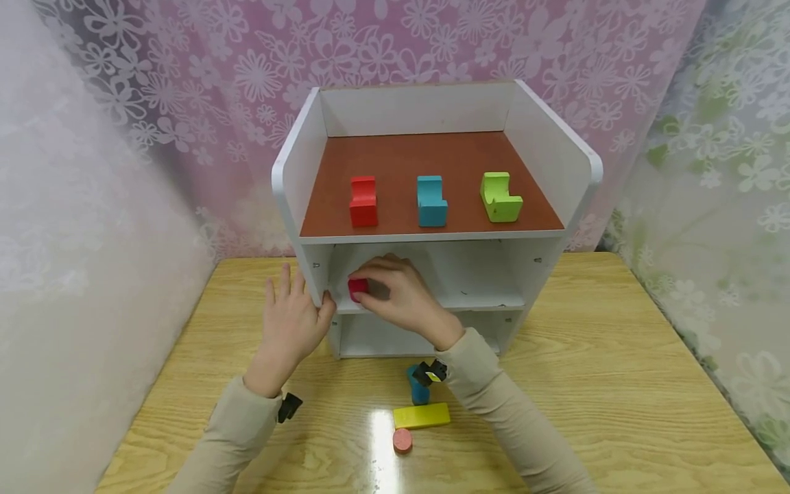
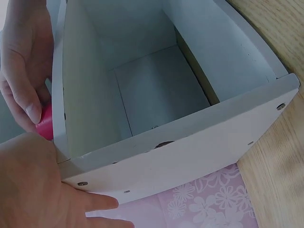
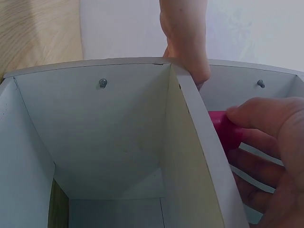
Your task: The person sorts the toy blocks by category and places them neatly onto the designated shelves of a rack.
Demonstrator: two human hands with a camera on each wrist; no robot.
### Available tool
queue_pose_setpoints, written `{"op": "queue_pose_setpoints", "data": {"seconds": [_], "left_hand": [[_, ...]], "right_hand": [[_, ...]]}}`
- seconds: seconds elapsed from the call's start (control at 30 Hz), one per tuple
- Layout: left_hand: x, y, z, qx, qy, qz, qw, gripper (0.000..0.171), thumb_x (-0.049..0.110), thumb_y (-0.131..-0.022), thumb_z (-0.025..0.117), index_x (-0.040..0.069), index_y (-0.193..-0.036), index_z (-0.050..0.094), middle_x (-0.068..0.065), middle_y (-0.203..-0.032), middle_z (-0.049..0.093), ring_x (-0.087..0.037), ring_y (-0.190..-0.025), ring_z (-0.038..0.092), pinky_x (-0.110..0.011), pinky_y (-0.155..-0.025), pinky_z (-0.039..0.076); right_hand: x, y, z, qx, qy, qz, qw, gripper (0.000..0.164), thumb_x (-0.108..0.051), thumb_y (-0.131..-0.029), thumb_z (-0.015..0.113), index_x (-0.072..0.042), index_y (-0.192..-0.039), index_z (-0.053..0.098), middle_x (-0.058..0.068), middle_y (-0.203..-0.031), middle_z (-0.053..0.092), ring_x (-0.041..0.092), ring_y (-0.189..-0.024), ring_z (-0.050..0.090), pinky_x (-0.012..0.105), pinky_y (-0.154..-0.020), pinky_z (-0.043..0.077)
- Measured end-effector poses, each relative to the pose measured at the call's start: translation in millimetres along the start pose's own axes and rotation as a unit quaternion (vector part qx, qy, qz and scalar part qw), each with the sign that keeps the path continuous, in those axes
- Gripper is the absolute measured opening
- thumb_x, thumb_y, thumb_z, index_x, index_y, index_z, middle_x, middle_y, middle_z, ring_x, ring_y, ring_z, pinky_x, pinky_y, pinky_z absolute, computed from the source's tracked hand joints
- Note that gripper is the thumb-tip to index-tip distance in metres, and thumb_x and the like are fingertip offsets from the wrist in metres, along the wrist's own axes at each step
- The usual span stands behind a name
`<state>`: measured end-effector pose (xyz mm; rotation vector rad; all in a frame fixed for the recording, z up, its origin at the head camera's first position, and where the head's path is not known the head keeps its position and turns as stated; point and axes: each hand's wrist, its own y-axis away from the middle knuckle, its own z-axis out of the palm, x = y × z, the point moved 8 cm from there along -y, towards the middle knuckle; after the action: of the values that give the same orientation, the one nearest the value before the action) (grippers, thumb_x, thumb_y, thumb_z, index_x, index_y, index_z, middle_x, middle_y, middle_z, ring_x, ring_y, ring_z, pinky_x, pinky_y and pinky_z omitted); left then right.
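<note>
My right hand [image 1: 401, 293] pinches a small pinkish-red block [image 1: 357, 289] between thumb and fingers, at the left end of the middle shelf [image 1: 469, 291]. In the right wrist view the same red block [image 3: 225, 129] is partly covered by the shelf's front edge. My left hand [image 1: 295, 319] has its fingers spread along the outside of the white cabinet's left wall, its thumb at the front edge. The left wrist view shows that hand [image 2: 42, 185] at the corner where middle shelf and side panel [image 2: 190, 152] meet.
On the brown top stand a red notched block [image 1: 363, 213], a blue one [image 1: 431, 211] and a green one [image 1: 503, 208]. In front of the cabinet lie a blue piece [image 1: 419, 392], a yellow bar [image 1: 422, 416] and a round reddish piece [image 1: 402, 441] on the wooden table [image 1: 592, 398].
</note>
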<state>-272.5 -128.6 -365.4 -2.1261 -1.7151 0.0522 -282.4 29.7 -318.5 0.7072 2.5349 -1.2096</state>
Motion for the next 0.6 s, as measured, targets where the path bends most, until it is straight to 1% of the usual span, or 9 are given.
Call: {"op": "queue_pose_setpoints", "data": {"seconds": [0.17,0.3,0.4,0.6], "left_hand": [[0.2,-0.2,1.2,-0.007,-0.002,-0.003,1.0000,0.061,0.035,-0.101,0.031,0.009,-0.157,0.026,-0.019,-0.157,0.030,-0.048,-0.145,0.018,-0.068,-0.111,0.012],[0.0,-0.1,2.6,-0.010,-0.001,-0.007,0.9999,0.061,0.035,-0.102,0.031,0.009,-0.157,0.025,-0.020,-0.157,0.029,-0.047,-0.145,0.018,-0.068,-0.111,0.012],[0.8,0.3,2.3,-0.009,0.000,-0.006,0.9999,0.061,0.035,-0.102,0.031,0.009,-0.157,0.026,-0.021,-0.156,0.029,-0.047,-0.145,0.018,-0.068,-0.111,0.011],[0.7,-0.1,2.1,-0.006,-0.002,-0.007,1.0000,0.061,0.035,-0.102,0.030,0.007,-0.156,0.027,-0.024,-0.155,0.029,-0.048,-0.144,0.018,-0.069,-0.110,0.012]], "right_hand": [[0,0,0,0.000,0.003,-0.001,1.000,0.020,-0.014,-0.085,0.078,-0.008,-0.104,0.075,0.001,-0.102,0.071,0.016,-0.092,0.059,0.033,-0.084,0.045],[-1,1,-2,0.007,0.000,0.002,1.000,0.020,-0.014,-0.085,0.078,-0.007,-0.104,0.075,0.001,-0.104,0.070,0.016,-0.097,0.060,0.033,-0.086,0.046],[-3,2,-7,0.020,-0.005,0.000,1.000,0.020,-0.013,-0.085,0.077,-0.006,-0.104,0.075,0.003,-0.108,0.069,0.018,-0.101,0.059,0.035,-0.088,0.047],[-14,9,-20,0.045,-0.009,-0.030,0.999,0.022,-0.009,-0.083,0.078,-0.004,-0.104,0.075,0.008,-0.111,0.067,0.021,-0.105,0.060,0.036,-0.091,0.047]]}}
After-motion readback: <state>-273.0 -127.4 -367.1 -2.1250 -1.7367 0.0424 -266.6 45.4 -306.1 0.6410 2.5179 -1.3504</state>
